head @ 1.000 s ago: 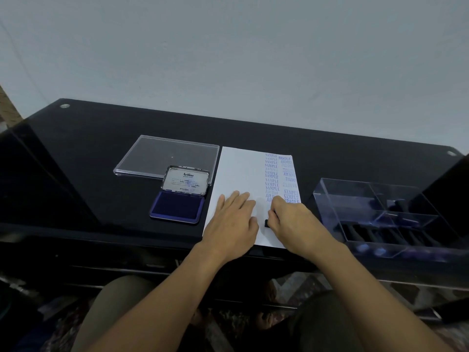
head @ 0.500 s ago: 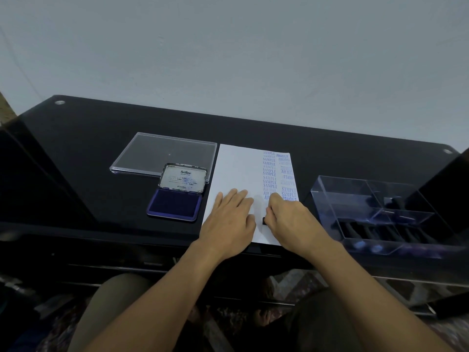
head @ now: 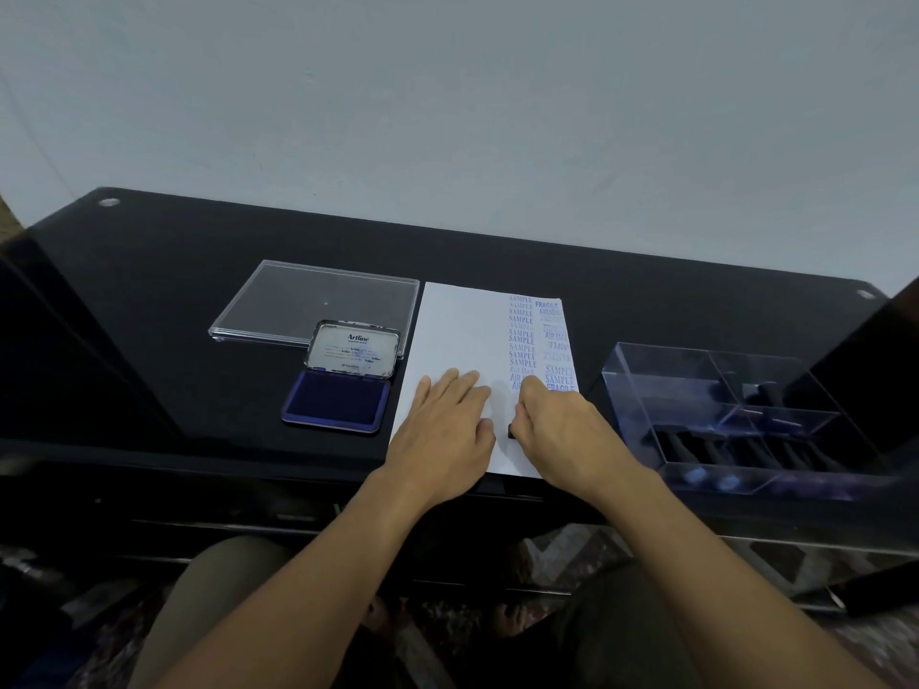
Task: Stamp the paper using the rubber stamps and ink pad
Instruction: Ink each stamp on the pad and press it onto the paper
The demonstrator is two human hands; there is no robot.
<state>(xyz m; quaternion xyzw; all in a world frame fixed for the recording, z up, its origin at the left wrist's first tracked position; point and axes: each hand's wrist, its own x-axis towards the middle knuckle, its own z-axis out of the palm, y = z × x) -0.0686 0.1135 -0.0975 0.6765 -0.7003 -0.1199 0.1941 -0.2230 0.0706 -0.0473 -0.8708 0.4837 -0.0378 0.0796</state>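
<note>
Head view: a person sets a stamp (head: 510, 432) on the paper (head: 457, 330), which lies on a black table (head: 149, 290) with its near end at the front edge. The stamp is at the foot of the second column of blue prints. The likely fault from here is a smudged or doubled print. If the stamp rocks or slides as it lifts, or the sheet creeps under it, wet ink would drag into the "AIR MAIL" mark just above.

The left hand (head: 447, 430) lies flat with fingers straight, pinning the sheet just beside the stamp. The right hand (head: 557, 430) curls over the stamp and grips it, with the forearm angled in from the right. Only a dark corner of the stamp shows.

The open ink pad (head: 335, 407) sits left of the paper, and spare stamps (head: 716, 447) lie in a clear box (head: 646, 390) to the right.
</note>
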